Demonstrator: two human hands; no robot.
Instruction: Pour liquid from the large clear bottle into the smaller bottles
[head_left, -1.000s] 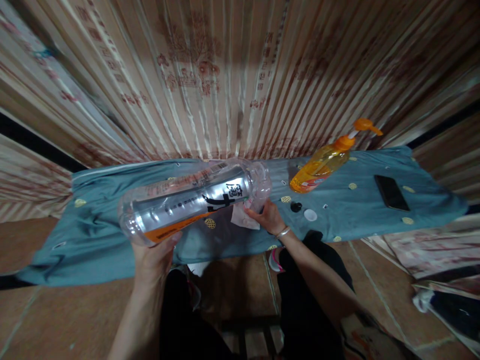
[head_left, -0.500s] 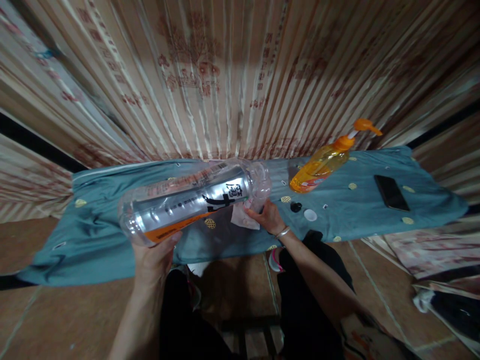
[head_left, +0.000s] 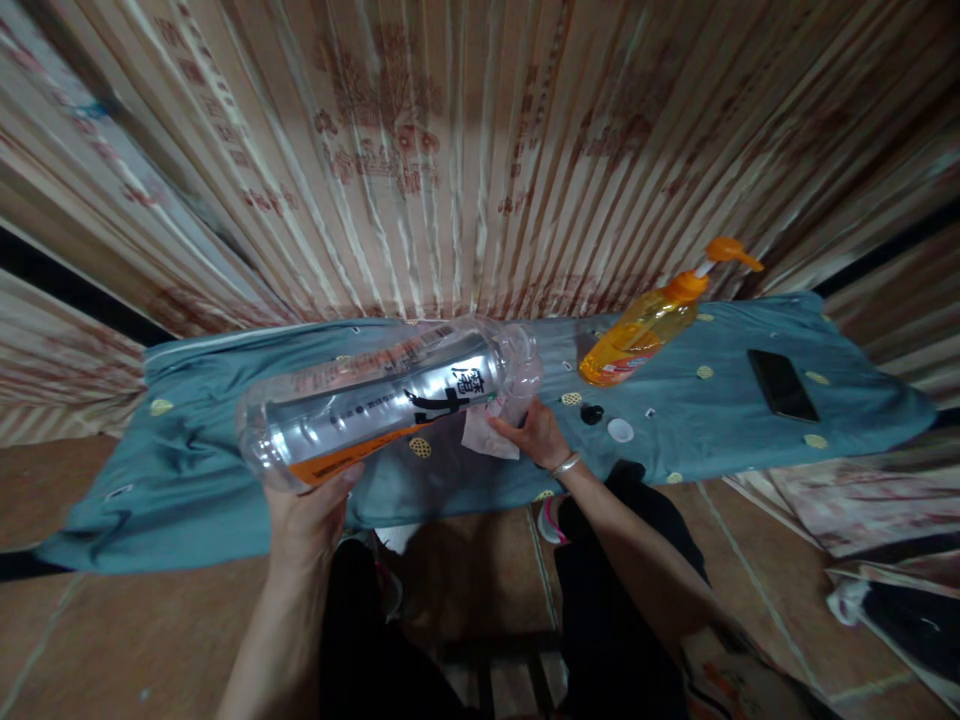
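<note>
A large clear plastic bottle [head_left: 375, 400] with a silver and orange label lies slantwise across the view, raised toward me above the cloth. Its base is at the left, its neck higher at the right. My left hand [head_left: 311, 515] is wrapped under the base end, its fingers mostly hidden by the bottle. At the neck, my right hand [head_left: 534, 432] is closed around a white tissue [head_left: 486, 432], thumb pressed toward the bottle; the other fingers are partly hidden. The tissue hangs beneath the neck.
A teal patterned cloth [head_left: 720, 400] covers the narrow table. To the right stand an orange pump bottle [head_left: 637, 335], a black cap [head_left: 592, 414], a white round lid [head_left: 620, 430] and a dark phone [head_left: 783, 385]. A pleated curtain [head_left: 465, 150] hangs behind the table.
</note>
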